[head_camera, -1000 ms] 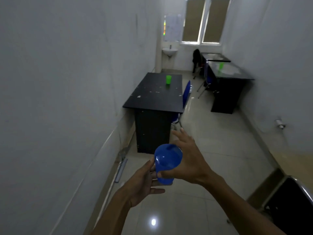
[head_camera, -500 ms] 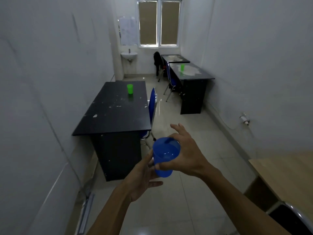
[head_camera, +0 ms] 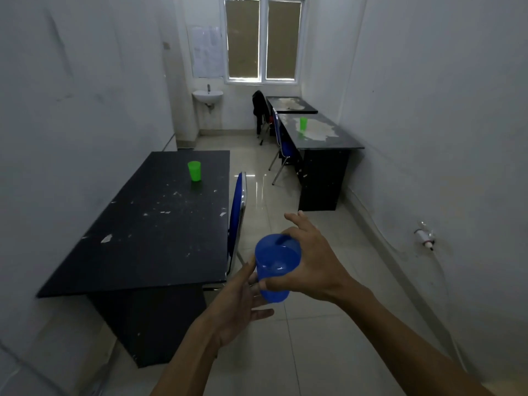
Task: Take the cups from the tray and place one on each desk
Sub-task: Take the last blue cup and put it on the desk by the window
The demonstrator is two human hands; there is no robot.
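A blue cup (head_camera: 276,267) is held upright at mid-frame. My right hand (head_camera: 311,261) grips it from the right, thumb across its front. My left hand (head_camera: 241,307) is beside and below the cup, its straight fingers touching the cup's left side and base. One green cup (head_camera: 194,171) stands on the near black desk (head_camera: 148,232) at the left wall. Another green cup (head_camera: 303,123) stands on the black desk (head_camera: 340,138) along the right wall. A third desk (head_camera: 288,104) stands behind that one, under the window. No tray is in view.
A blue chair (head_camera: 236,221) is tucked at the near desk's right edge, close to my hands. Another blue chair (head_camera: 281,141) stands by the right desk, a dark one (head_camera: 258,107) behind it. A wash basin (head_camera: 207,95) hangs on the far wall. A tiled aisle runs between the desks.
The view has swung and the near desk is now closer, at my left. The wooden desk at the lower right has left the frame. Both hands keep the blue cup as before.
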